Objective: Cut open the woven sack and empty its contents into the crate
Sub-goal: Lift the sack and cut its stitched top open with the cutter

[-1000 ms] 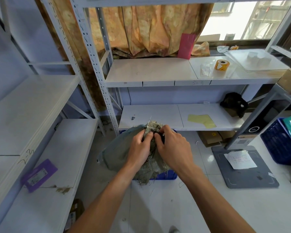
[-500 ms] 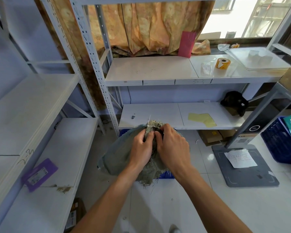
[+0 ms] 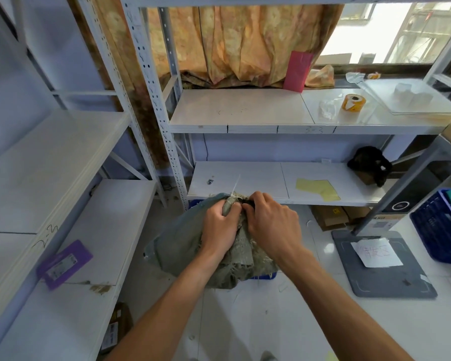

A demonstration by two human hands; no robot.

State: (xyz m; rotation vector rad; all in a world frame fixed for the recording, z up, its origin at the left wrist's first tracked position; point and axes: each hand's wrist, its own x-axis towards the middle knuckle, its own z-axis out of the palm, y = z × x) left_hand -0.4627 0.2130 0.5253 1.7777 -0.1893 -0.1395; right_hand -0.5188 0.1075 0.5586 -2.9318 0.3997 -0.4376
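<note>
so far your left hand (image 3: 220, 225) and right hand (image 3: 270, 222) both clench the woven sack (image 3: 182, 246) at its tied neck above the blue crate (image 3: 262, 276); nothing looks emptied yet.

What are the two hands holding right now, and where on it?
Both the left hand and right hand grip the woven sack at its bunched, frayed top.

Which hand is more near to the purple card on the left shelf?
Left. The left hand grips the sack on the side facing the purple card; the right hand grips it further right, beyond the left hand.
</note>
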